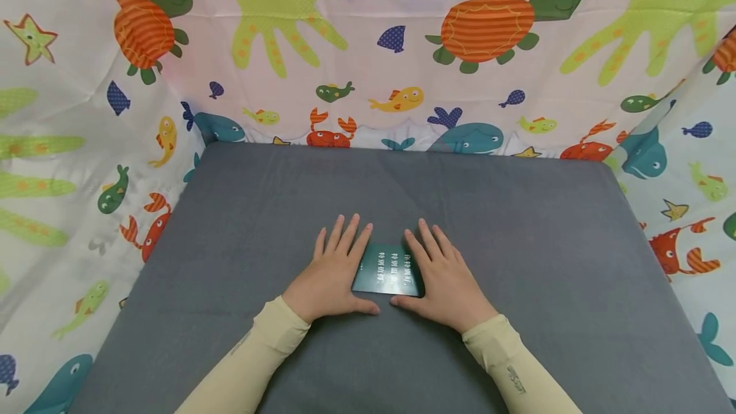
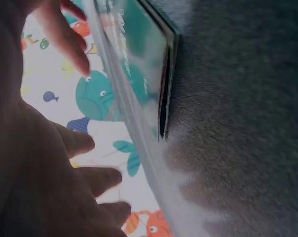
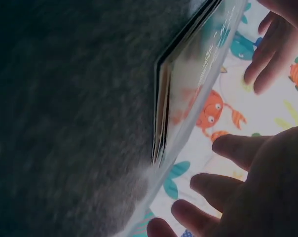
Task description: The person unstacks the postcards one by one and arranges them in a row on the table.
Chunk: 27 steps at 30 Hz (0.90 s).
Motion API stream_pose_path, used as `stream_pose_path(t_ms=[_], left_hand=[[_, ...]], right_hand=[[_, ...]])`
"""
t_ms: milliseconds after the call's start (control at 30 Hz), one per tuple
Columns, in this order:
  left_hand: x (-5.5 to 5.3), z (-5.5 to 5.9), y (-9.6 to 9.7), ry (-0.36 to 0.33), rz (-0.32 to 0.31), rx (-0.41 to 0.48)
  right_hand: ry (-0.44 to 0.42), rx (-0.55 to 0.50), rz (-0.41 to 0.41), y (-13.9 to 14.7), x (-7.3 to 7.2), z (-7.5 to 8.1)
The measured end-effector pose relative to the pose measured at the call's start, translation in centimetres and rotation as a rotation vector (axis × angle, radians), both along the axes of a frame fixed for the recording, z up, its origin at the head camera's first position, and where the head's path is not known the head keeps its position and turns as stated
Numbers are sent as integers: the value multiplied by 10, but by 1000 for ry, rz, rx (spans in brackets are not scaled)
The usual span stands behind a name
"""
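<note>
A dark green, glossy card-like piece [image 1: 386, 273] with white printed characters lies flat on the grey table, between two hands. Seen from the side in the left wrist view, the green piece [image 2: 144, 54] shows thin layers along its edge; these layers of the piece [image 3: 161, 108] appear in the right wrist view too. My left hand [image 1: 330, 276] has its fingers spread, index finger along the left edge. On the other side my right hand [image 1: 445, 280], also with spread fingers, overlaps the right edge. Both thumbs point inward near the front edge, with a gap between them.
The grey cloth-covered table [image 1: 517, 229] extends around the hands. A white curtain [image 1: 356, 37] printed with sea animals hangs along the back and both sides. Light yellow sleeves [image 1: 253, 356] cover both forearms.
</note>
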<state>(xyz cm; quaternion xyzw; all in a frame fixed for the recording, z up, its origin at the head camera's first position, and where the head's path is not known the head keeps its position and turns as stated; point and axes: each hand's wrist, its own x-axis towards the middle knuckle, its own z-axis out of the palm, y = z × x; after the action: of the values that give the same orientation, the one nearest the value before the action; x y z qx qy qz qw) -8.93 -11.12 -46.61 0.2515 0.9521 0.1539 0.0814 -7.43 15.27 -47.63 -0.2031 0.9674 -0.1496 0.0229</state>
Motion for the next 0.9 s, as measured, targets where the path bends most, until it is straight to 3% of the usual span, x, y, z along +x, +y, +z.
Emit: stream_pose_path(t_ms=[167, 467, 900], left_hand=[[-7, 1, 5, -44, -51, 52], [-14, 4, 12, -100, -60, 78], [-25, 3, 11, -106, -84, 50]], right_hand=[[-46, 0, 27, -3, -2, 0], [-68, -33, 77, -1, -10, 6], [-114, -84, 108, 7, -14, 10]])
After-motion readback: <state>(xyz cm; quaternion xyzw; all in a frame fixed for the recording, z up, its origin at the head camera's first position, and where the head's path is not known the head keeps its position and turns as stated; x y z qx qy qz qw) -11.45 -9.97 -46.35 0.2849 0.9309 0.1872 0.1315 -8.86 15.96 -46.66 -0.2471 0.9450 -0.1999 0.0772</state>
